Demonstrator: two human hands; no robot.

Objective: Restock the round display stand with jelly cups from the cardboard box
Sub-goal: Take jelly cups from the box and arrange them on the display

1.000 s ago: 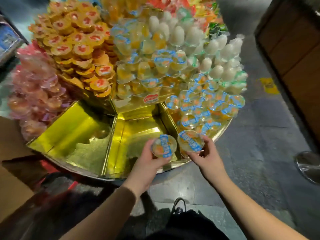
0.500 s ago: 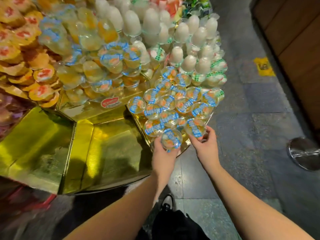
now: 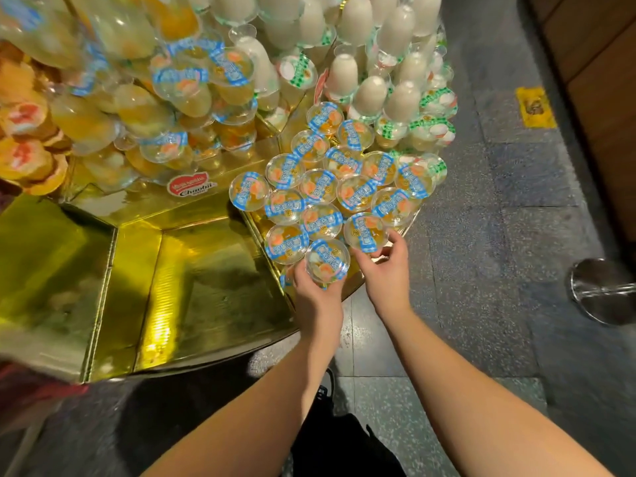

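Note:
My left hand [image 3: 315,297] grips a clear jelly cup with a blue-and-white lid [image 3: 327,259] at the near edge of a gold compartment on the round display stand [image 3: 192,270]. Just to its right, my right hand [image 3: 385,270] holds a second jelly cup [image 3: 364,232] from below, against the pile. Behind both cups lie several matching jelly cups [image 3: 330,187], lids up, packed side by side. The cardboard box is out of sight.
Two bare gold compartments [image 3: 51,270] lie to the left of the pile. Heaps of white bottle-shaped jellies [image 3: 371,87] and yellow cups [image 3: 137,111] rise behind. A metal post base [image 3: 602,290] stands on the grey floor at right. My shoe [image 3: 327,387] shows below.
The view has shifted closer and to the right. Both hands have carried their cups from the stand's front rim up to the near edge of the blue-lidded pile.

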